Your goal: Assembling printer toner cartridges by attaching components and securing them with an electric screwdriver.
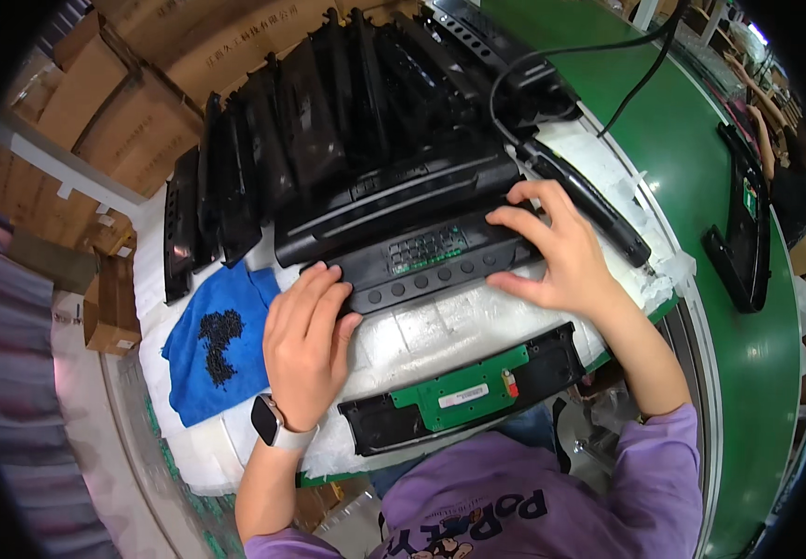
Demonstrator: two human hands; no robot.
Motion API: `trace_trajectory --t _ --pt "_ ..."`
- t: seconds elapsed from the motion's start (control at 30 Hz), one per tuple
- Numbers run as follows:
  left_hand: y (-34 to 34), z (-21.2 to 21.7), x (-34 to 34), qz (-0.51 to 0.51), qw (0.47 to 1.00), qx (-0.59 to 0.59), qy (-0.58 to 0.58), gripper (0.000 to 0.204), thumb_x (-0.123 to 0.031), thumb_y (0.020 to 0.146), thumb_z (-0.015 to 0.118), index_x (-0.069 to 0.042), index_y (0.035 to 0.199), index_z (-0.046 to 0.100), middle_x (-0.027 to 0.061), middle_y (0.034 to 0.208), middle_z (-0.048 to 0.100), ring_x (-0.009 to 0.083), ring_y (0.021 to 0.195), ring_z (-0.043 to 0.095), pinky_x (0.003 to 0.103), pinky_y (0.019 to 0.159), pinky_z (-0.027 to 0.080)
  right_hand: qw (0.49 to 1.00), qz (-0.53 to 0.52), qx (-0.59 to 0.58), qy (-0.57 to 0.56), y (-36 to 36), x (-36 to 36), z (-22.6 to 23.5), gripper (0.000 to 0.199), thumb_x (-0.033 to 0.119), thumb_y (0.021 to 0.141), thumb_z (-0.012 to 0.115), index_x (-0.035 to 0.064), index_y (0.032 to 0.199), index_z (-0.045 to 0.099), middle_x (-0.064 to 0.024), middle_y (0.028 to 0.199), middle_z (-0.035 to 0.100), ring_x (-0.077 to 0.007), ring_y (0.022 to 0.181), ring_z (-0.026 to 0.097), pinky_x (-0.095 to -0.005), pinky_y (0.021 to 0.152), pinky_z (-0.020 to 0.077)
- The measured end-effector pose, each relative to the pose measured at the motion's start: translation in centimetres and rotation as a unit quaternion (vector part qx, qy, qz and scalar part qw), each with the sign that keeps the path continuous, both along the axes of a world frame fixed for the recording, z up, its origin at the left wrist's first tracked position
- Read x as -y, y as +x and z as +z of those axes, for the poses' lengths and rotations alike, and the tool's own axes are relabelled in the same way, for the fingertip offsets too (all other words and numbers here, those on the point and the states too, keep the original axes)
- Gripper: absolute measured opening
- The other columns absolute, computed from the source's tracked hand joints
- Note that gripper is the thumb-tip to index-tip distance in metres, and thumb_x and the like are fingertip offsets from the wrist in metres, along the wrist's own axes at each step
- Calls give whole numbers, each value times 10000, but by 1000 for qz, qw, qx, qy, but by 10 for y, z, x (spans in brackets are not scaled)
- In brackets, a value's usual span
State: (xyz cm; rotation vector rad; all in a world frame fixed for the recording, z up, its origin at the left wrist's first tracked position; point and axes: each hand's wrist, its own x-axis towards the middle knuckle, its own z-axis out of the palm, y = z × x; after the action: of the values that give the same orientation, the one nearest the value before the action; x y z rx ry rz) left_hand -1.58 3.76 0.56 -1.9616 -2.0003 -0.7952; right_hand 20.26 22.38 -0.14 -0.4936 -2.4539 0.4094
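Observation:
A long black plastic panel (pixel 478 250) with a row of round buttons lies across the white padded surface. Through its slotted window a bit of green circuit board shows. My left hand (pixel 305 349) is closed on its left end, fingertips on top and thumb at the near edge. At the other end, my right hand (pixel 566 256) spans the panel, its fingers at the far edge and its thumb at the near edge. Closer to me, a second black panel (pixel 380 429) lies with its inside up, a green circuit board (pixel 459 395) fitted in it.
Small black screws (pixel 219 340) are heaped on a blue cloth (pixel 189 387) at left. A black pen-shaped powered screwdriver (pixel 599 207) with a cable lies at right. Black housings (pixel 314 116) stand stacked behind. A black housing (pixel 752 224) sits on the green conveyor (pixel 673 130), near another person.

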Motion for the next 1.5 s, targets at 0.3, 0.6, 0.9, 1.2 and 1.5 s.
trace_trajectory --t 0.3,0.6,0.9,1.2,1.5 --pt "50 20 32 -191 969 106 -118 374 -184 672 690 -28 999 598 172 1040 565 332 968 549 405 744 445 990 -60 -115 50 3 -27 -5 317 243 672 708 73 921 610 -96 933 529 -269 843 556 -330 720 460" --pt "75 3 29 -179 972 21 -153 476 -228 629 710 -47 1052 590 196 1135 504 340 1003 516 396 755 435 942 -312 109 57 35 -46 -2 359 263 678 665 72 977 610 -126 828 587 -303 788 591 -393 664 473" --pt "59 -3 6 -153 985 14 -77 410 -156 677 683 -48 1061 590 184 1132 513 327 1049 499 405 822 440 944 -310 -112 -35 46 -48 13 408 189 642 698 0 992 607 -170 878 624 -287 779 611 -340 715 475" --pt "64 -20 8 -74 994 -64 -43 450 -169 680 678 -63 1102 562 110 1046 546 239 866 523 337 705 449 933 -144 -287 -164 55 -21 57 495 75 652 718 -31 1108 558 -24 903 558 -82 755 508 -195 652 413" --pt "-15 5 45 108 984 -29 137 113 12 699 599 -20 808 600 113 710 574 289 640 562 351 526 439 864 135 -342 -344 27 29 84 764 231 615 737 -80 1213 378 -39 752 423 -108 729 408 -188 490 426"
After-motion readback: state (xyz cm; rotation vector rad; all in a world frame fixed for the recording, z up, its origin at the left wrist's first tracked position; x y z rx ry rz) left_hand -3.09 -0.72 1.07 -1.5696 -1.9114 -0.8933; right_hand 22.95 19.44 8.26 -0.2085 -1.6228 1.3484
